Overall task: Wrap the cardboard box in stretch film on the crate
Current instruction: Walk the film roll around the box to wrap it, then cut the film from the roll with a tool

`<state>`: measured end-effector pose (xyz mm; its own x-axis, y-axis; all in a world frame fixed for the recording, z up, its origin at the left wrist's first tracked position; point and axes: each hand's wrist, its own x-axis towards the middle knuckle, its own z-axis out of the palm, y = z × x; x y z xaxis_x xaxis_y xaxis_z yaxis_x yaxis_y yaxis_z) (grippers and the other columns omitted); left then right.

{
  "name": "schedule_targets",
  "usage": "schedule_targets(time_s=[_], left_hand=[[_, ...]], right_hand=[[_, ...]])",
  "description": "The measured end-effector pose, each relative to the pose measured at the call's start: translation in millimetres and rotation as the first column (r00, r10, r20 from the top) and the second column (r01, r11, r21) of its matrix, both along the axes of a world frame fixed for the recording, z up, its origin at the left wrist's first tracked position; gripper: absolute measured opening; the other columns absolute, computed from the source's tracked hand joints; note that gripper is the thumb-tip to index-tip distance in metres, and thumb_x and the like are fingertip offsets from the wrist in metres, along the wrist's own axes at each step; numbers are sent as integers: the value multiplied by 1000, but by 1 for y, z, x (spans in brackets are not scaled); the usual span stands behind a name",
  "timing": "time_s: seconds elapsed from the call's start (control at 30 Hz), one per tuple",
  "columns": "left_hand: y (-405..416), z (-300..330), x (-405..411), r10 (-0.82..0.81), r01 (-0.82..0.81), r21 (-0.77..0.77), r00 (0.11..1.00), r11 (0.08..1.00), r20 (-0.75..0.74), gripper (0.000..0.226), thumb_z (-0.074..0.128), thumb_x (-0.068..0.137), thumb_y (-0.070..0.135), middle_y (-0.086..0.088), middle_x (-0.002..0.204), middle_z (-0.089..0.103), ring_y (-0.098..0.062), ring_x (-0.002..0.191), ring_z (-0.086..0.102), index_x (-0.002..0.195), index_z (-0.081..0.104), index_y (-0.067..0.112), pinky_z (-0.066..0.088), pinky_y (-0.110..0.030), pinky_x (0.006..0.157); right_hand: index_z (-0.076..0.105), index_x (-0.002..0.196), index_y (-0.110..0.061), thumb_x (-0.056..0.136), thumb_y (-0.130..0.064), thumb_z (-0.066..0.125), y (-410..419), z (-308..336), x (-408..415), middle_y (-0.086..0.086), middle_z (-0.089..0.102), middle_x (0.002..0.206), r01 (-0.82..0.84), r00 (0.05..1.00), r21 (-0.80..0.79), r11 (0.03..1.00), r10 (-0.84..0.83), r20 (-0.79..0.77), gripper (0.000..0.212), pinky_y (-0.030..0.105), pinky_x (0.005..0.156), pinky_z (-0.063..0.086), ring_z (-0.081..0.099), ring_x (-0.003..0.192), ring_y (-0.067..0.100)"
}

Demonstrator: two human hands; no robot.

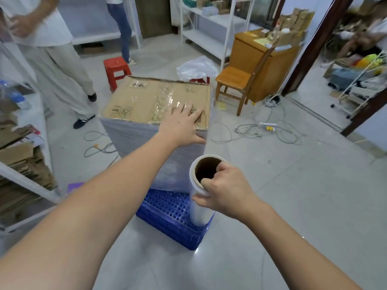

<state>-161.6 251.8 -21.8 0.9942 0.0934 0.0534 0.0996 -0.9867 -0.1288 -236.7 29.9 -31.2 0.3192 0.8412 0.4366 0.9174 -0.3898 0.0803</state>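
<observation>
At the far left, flattened brown cardboard sheets (23, 162) are stacked on a white metal shelf (27, 181). A person in pale trousers (62, 80) stands beyond it, and a red plastic stool (116, 69) sits on the floor farther back.

The large brown cardboard box (155, 101) stands in the middle of the scene on a blue perforated plastic crate (173, 216). Its visible sides are covered in cloudy stretch film (146, 147), and clear film lies wrinkled across part of its top. The left hand (181, 124) reaches out from the near left on a straight arm and rests flat on the near right corner of the box top, fingers spread and straight, thumb over the corner edge.

Just right of the box's near corner, a roll of clear stretch film on a brown cardboard tube (202, 189) stands upright with its lower end at the crate. The right hand (225, 190) grips its upper end, fingers hooked into the open core and thumb curled around the outside.

The floor (272, 195) is pale grey tile. To the right lie loose cables and a white power strip (268, 124). Farther off stand a wooden chair (240, 80) and an orange-brown wooden cabinet (261, 65).
</observation>
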Motion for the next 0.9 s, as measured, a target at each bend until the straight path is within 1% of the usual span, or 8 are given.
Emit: schedule_targets(time_s=[0.07, 0.2, 0.43, 0.6, 0.7, 0.77, 0.8, 0.9], left_hand=[[1, -2, 0, -2, 2, -4, 1000, 1000, 7, 117, 41, 74, 97, -8, 173, 6, -33, 158, 11, 164, 0, 35, 11, -57, 126], [1, -5, 2, -8, 8, 4, 999, 1000, 32, 118, 42, 73, 98, -7, 173, 8, -33, 158, 11, 164, -1, 36, 11, -57, 126], [3, -4, 2, 9, -7, -29, 999, 1000, 46, 119, 48, 69, 97, -5, 172, 14, -30, 158, 12, 163, 5, 37, 12, -56, 126], [4, 3, -5, -49, 56, -92, 996, 994, 81, 117, 59, 66, 93, 0, 167, 28, -25, 154, 22, 160, 26, 31, 20, -55, 124], [7, 15, -11, -147, 170, -197, 981, 966, 127, 103, 58, 65, 89, -3, 147, 53, -27, 136, 47, 144, 54, 23, 40, -50, 111], [4, 23, -18, -150, 184, -241, 977, 953, 150, 89, 56, 72, 83, -5, 132, 61, -27, 120, 55, 133, 61, 17, 46, -49, 102], [2, 26, -24, -132, 169, -259, 979, 951, 157, 82, 58, 78, 78, -5, 132, 61, -27, 120, 55, 133, 62, 17, 46, -48, 102], [-5, 30, -38, -53, 111, -318, 982, 942, 183, 64, 66, 92, 58, -6, 145, 57, -27, 133, 51, 142, 60, 19, 41, -48, 111]], right_hand=[[45, 49, -19, 69, -45, 76, 3, -1, -4, -2, 38, 39, -120, 993, -5, 993, 120, -12, 45, 26, 62, 40, 25, 47, 22], [31, 57, -20, 73, -38, 75, 11, -6, -17, -1, 42, 41, -277, 958, 6, 961, 277, -69, 50, 29, 67, 39, 28, 46, 23], [29, 61, -20, 75, -41, 77, 16, -2, -12, -2, 38, 42, -336, 939, 27, 942, 337, -68, 55, 31, 70, 43, 29, 47, 22], [29, 63, -22, 73, -44, 80, 11, 1, -8, -4, 43, 44, -318, 948, 14, 948, 318, -32, 56, 28, 72, 42, 26, 53, 18], [37, 57, -21, 73, -45, 80, 8, 1, -4, -5, 45, 44, -314, 949, -4, 949, 314, -24, 52, 28, 73, 42, 25, 53, 17], [48, 54, -19, 73, -47, 79, 8, 1, 1, -5, 48, 44, -313, 950, -33, 949, 314, -4, 46, 28, 75, 42, 27, 51, 16], [51, 55, -19, 74, -49, 77, 9, 0, 4, -5, 50, 44, -322, 947, -46, 946, 322, 2, 44, 29, 76, 42, 32, 49, 17], [52, 56, -18, 79, -51, 69, 13, -2, 14, -4, 51, 45, -357, 933, -67, 931, 359, 11, 44, 30, 76, 44, 46, 45, 18]])
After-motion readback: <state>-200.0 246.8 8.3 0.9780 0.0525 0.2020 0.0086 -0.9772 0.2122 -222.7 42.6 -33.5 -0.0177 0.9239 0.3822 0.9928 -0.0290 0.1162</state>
